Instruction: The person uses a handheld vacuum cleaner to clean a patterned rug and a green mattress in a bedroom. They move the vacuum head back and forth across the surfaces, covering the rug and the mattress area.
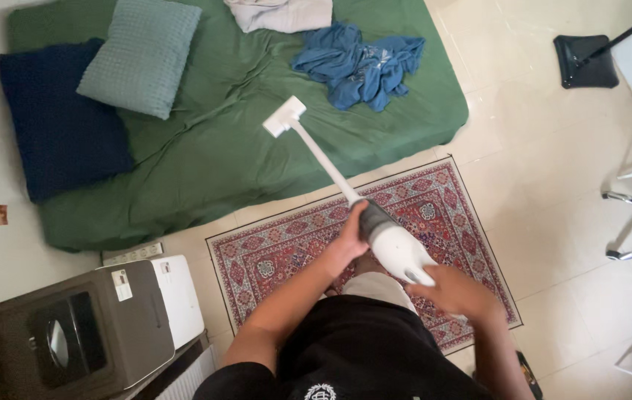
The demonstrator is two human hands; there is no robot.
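I am looking down at a pale tiled floor (553, 163) where a green mattress (242, 141) is lying against the wall, and a red patterned rug (286, 252) is lying just beside its near edge. On the mattress, a dark blue pillow (57, 126) is sitting at the left with a pale green cushion (142, 55) overlapping it, a crumpled blue garment (360, 67) is lying toward the right, and a folded pale cloth (279, 13) is showing at the top edge. I am holding a white handheld vacuum cleaner (397, 248) over the rug; its long tube is reaching up and left, and its flat white nozzle (285, 117) is resting on the green sheet. My left hand (351, 237) is curling around the grey section where the tube meets the body, fingers closed on it. My right hand (456, 292) is gripping the rear handle end, fingers wrapped tight. At the lower left, a grey and white box-shaped appliance (94, 326) is standing, carrying a small white rectangular label near its top edge. A black square stand base (586, 61) is sitting at the upper right.
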